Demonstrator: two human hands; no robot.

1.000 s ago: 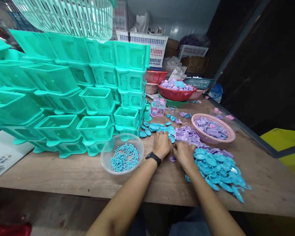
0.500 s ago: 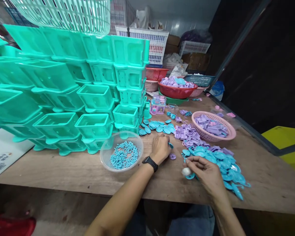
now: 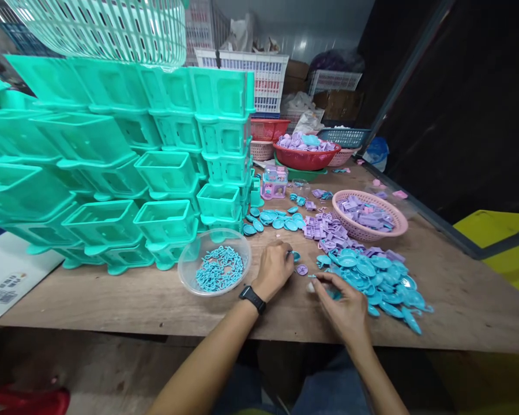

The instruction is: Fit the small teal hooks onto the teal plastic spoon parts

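Observation:
My left hand [image 3: 273, 266], with a black watch on its wrist, has its fingers curled and closed on a round blue plastic piece [image 3: 295, 256]. In a pinch of my right hand [image 3: 343, 302] is a small blue plastic stick [image 3: 312, 276]. A whitish rounded thing [image 3: 312, 287] shows partly under that hand, mostly hidden by the fingers. Between both hands a purple spoked disc [image 3: 301, 270] lies flat on the table. Left of my left hand, small blue sticks [image 3: 219, 268] fill a clear plastic bowl [image 3: 184, 276]. A heap of blue plastic dishes [image 3: 380, 282] spreads beyond my right hand.
Stacked turquoise plastic boxes [image 3: 164, 222] rise along the left. Purple parts [image 3: 328, 230] lie behind the blue heap, beside a pink basket [image 3: 398, 227]. Loose blue oval dishes [image 3: 277, 220] and a small toy house [image 3: 274, 183] stand farther back, before a red basin [image 3: 307, 157].
My right hand has moved left, closer to my left hand, with the blue stick now visible at its fingertips. My left hand has barely shifted. The view has turned slightly.

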